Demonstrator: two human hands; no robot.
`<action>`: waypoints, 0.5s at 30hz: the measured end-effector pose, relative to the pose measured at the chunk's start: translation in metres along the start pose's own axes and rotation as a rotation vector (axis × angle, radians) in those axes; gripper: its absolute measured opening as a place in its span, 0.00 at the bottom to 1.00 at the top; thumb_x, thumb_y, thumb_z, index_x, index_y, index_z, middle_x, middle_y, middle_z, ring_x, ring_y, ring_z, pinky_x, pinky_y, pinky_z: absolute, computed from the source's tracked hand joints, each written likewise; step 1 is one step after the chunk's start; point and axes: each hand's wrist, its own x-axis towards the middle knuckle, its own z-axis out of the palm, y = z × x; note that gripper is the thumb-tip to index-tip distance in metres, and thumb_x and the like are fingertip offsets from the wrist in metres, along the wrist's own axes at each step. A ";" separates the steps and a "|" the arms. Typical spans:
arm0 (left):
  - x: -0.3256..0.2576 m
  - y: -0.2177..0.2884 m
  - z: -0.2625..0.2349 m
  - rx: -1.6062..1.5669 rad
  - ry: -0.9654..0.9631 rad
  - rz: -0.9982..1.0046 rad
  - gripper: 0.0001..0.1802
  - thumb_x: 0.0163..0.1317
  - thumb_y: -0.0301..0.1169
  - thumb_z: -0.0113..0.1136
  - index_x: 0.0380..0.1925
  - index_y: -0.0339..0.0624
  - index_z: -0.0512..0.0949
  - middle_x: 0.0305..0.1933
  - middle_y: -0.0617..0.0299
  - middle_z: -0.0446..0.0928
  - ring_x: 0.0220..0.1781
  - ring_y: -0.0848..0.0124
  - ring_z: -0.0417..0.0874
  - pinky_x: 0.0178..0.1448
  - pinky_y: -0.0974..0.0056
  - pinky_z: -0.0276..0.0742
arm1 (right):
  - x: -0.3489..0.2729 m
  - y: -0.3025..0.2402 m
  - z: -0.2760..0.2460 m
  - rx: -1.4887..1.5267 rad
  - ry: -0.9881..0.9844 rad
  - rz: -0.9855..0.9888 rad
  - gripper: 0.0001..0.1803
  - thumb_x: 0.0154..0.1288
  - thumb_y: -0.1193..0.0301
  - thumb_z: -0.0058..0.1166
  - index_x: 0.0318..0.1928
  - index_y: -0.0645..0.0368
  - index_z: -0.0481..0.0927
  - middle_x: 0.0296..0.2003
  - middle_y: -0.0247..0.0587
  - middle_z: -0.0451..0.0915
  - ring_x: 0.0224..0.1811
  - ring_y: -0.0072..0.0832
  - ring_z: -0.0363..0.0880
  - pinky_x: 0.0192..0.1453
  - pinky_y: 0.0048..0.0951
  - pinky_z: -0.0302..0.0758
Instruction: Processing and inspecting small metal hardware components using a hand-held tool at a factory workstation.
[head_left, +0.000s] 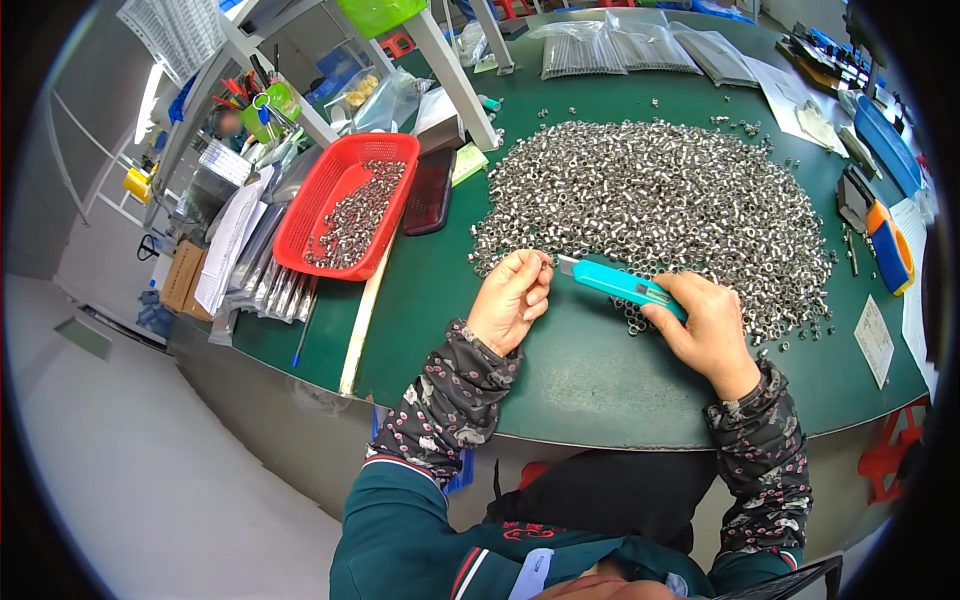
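Note:
A teal utility knife [622,284] lies in the grip of my right hand [708,330], its short blade pointing left. My left hand [510,298] is pinched closed just off the blade's tip; a small metal ring seems to sit between thumb and forefinger, mostly hidden by the fingers. Behind both hands spreads a large heap of small silvery metal rings [660,190] on the green table [590,390]. Left of my left hand, a red plastic basket [290,235] holds more of these small metal pieces.
A dark phone-like slab [430,192] lies beside the basket, near a pale wooden strip [362,335]. Clear bags of tubes [580,52] rest at the back. To the right are an orange-and-blue tool [890,250], a paper label [874,340] and a blue tray [888,145].

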 end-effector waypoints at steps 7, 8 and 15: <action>-0.001 0.000 0.002 0.024 0.036 0.021 0.05 0.64 0.30 0.48 0.37 0.42 0.71 0.30 0.65 0.70 0.22 0.81 0.64 0.21 0.78 0.60 | 0.000 -0.001 0.000 0.010 -0.017 0.019 0.13 0.50 0.64 0.58 0.34 0.59 0.78 0.21 0.41 0.74 0.21 0.39 0.75 0.25 0.35 0.69; -0.001 0.000 0.003 0.029 0.037 0.040 0.05 0.64 0.30 0.48 0.37 0.43 0.71 0.31 0.65 0.70 0.23 0.81 0.64 0.22 0.77 0.60 | 0.000 -0.001 -0.001 0.026 -0.035 0.034 0.13 0.51 0.64 0.58 0.34 0.59 0.78 0.22 0.42 0.75 0.22 0.39 0.75 0.25 0.35 0.70; -0.002 0.002 0.009 0.114 0.058 0.087 0.04 0.63 0.28 0.50 0.37 0.43 0.70 0.30 0.65 0.71 0.22 0.82 0.65 0.22 0.77 0.61 | -0.001 0.001 0.001 0.140 -0.091 0.082 0.13 0.53 0.64 0.56 0.34 0.61 0.79 0.24 0.45 0.77 0.25 0.40 0.77 0.28 0.35 0.71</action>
